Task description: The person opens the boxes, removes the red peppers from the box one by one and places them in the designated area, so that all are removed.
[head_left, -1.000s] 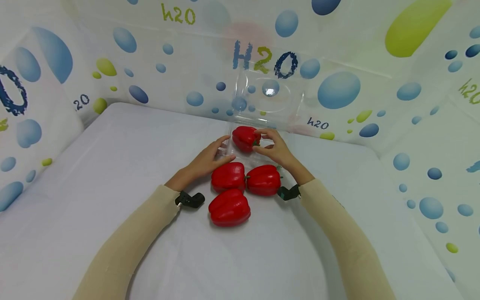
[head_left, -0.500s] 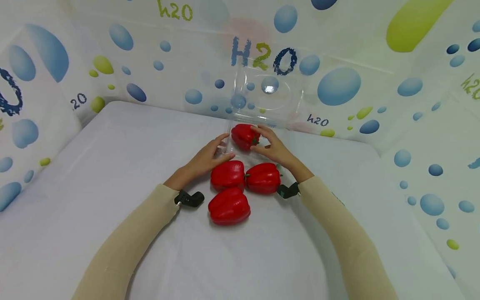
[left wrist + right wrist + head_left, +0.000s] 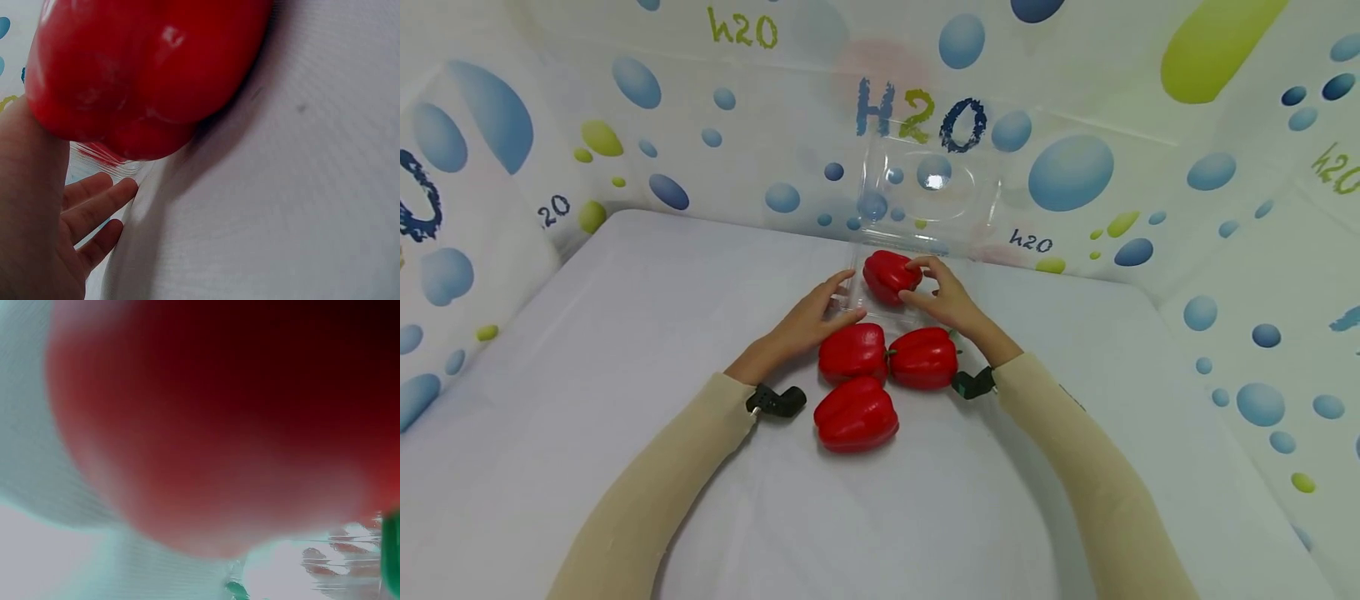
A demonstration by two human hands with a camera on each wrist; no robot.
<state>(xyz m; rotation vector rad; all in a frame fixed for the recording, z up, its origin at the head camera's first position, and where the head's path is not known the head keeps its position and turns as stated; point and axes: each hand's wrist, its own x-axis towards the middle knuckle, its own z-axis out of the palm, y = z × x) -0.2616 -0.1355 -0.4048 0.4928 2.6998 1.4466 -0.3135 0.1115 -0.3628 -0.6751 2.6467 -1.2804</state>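
At the back of the table, a red bell pepper [image 3: 886, 277] lies in the base of a clear plastic clamshell box [image 3: 856, 293]. My right hand [image 3: 951, 302] holds this pepper at its right end, thumb in front and fingertips on top. My left hand [image 3: 808, 321] is at the box's left side, its fingers extended along the wall and its thumb over a nearer pepper [image 3: 853, 353]. Two more peppers lie close by, a right one [image 3: 923, 358] and a front one [image 3: 856, 415]. In the left wrist view, a large pepper [image 3: 150, 69] partly covers the thumb. A blurred pepper [image 3: 212, 437] fills much of the right wrist view.
The box's transparent lid [image 3: 981, 196] stands raised against a patterned backdrop [image 3: 820, 83] with blue and green drops. A white cloth [image 3: 955, 500] covers the table. Dark wrist camera mounts [image 3: 778, 402] stick out near the front peppers.
The held pepper has turned slightly, and its green stem, visible before near the right fingertips, is now hidden. Both hands stay nearly in place while the head view shifts a little.
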